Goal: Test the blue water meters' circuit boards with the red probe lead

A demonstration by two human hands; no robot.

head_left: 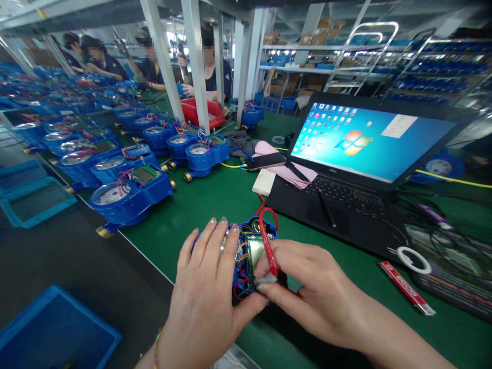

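Observation:
A blue water meter [241, 245] with an exposed circuit board, a small display and coloured wires lies in front of me on the green bench. My left hand [209, 279] is laid across its left side, fingers stretched over the body and thumb along the near edge, holding it. Between the thumb and fingers of my right hand [307, 284] is a grey-tipped probe [267, 278] on a thick red cable [268, 241]. Its tip is at the near edge of the board; my fingers hide whether it touches.
Beyond stands an open laptop [326, 192] with a pen on it. A red-and-silver utility knife [407, 287] and a white ring [414, 260] lie right. Several blue meters [132, 195] line the left, near blue trays [54, 328]. Co-workers sit behind metal posts.

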